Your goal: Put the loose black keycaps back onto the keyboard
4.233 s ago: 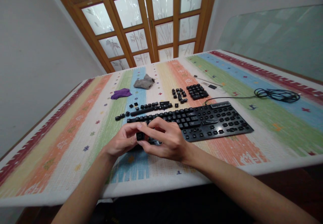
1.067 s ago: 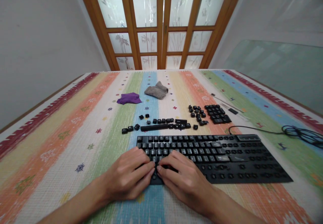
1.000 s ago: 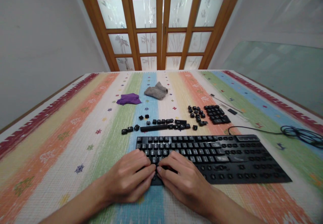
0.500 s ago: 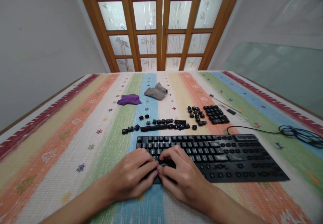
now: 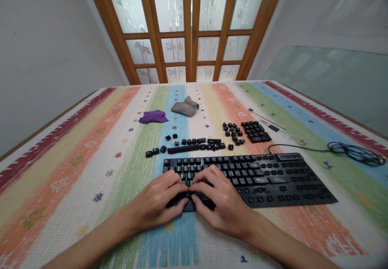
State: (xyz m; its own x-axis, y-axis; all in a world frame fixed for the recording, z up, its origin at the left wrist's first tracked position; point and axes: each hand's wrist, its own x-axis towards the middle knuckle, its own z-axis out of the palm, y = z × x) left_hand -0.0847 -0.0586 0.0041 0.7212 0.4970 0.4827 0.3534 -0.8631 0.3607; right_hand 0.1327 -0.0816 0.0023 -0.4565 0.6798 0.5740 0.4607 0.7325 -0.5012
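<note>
A black keyboard [image 5: 303, 196] lies at an angle in front of me, its upper left rows fitted with keycaps and its lower rows and right side largely bare. My left hand [image 5: 157, 196] and my right hand [image 5: 221, 198] meet over its lower left part, fingers bent. Between their fingertips and thumbs sits a small black keycap [image 5: 188, 195], mostly covered by the fingers. Behind the keyboard lie a long spacebar [image 5: 183, 149], several loose keycaps [image 5: 233, 130] and a block of grouped keycaps [image 5: 256, 131].
A purple cloth [image 5: 153, 116] and a grey cloth [image 5: 185, 106] lie further back. A thin rod [image 5: 266, 118] and a small black piece [image 5: 273, 128] rest at right, near the coiled cable [image 5: 354, 152]. A striped tablecloth [image 5: 75, 192] covers the table.
The thumbs have spread from the index fingers, and a dark keycap shows between both hands' fingertips. The whole view has shifted slightly; the loose parts keep their places.
</note>
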